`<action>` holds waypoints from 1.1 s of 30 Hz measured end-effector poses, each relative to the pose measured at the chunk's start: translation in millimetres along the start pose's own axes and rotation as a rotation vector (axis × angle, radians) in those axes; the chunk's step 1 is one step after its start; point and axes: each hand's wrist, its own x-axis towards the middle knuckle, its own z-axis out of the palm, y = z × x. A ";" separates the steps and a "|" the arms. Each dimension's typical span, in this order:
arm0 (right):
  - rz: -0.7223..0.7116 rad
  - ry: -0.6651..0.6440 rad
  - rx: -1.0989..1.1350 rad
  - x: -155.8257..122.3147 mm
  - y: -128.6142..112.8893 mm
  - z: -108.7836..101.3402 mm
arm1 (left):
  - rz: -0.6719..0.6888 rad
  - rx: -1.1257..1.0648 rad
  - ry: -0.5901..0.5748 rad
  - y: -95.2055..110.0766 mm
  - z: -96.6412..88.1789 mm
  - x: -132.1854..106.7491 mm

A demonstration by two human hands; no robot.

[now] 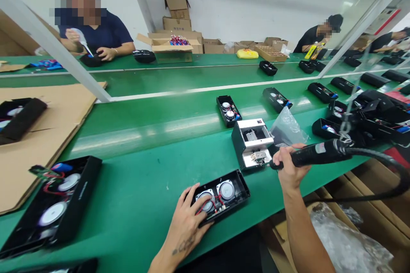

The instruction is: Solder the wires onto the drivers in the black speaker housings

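My left hand (pixel 188 218) holds the near-left end of a black speaker housing (pixel 241 193), fingers over its edge and inside it. Two round silver speakers (pixel 227 190) with red wires sit in the open housing, the left one partly under my fingers. In my right hand (pixel 291 169) is a black electric screwdriver (pixel 320 154), hung from a coiled cord and trailing a thick cable. Its tip points left, close to the front of a screw feeder (pixel 238 150); I cannot tell whether they touch.
Another open speaker housing (pixel 78 204) stands at the left, near a cardboard sheet (pixel 60 115). Several housings, including one housing (pixel 228 111), lie along the green belt. A plastic bag (pixel 288 128) is beside the feeder. Co-workers sit across, one person (pixel 112 30) holding a white tool.
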 end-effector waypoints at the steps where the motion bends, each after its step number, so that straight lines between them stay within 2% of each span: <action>1: -0.019 0.002 -0.013 4.8 -2.0 7.1 | -0.006 -0.006 0.004 1.1 0.0 0.7; 6: 0.045 -0.137 -0.187 11.0 3.9 27.8 | 0.000 -0.001 0.003 1.7 0.6 0.5; 9: 0.097 -0.211 -0.224 6.7 8.2 24.0 | -0.003 0.001 -0.004 1.0 1.9 -1.1; 12: 0.174 -0.316 -0.230 -4.7 2.8 13.5 | -0.015 0.011 -0.016 0.7 3.0 -1.7; 14: 0.234 -0.371 -0.162 -17.9 -7.9 6.8 | -0.019 0.006 -0.022 1.0 3.0 -1.0; 17: 0.277 -0.363 0.034 -43.9 -32.0 3.6 | -0.027 -0.010 -0.034 2.3 1.8 1.2; 20: 0.226 -0.360 0.194 -72.6 -55.3 12.4 | -0.051 -0.023 -0.064 4.1 0.3 3.1; 22: 0.189 -0.418 0.270 -91.7 -64.4 23.5 | -0.064 -0.032 -0.082 5.2 0.0 3.2; 25: 0.201 -0.551 0.350 -117.5 -66.4 41.3 | -0.069 -0.037 -0.102 7.0 0.0 2.1; 29: 0.249 -0.708 0.383 -139.6 -57.6 57.4 | -0.070 -0.036 -0.098 9.2 0.4 0.8; 33: 0.279 -0.702 0.393 -148.5 -52.9 64.8 | -0.073 -0.038 -0.094 8.9 1.9 0.3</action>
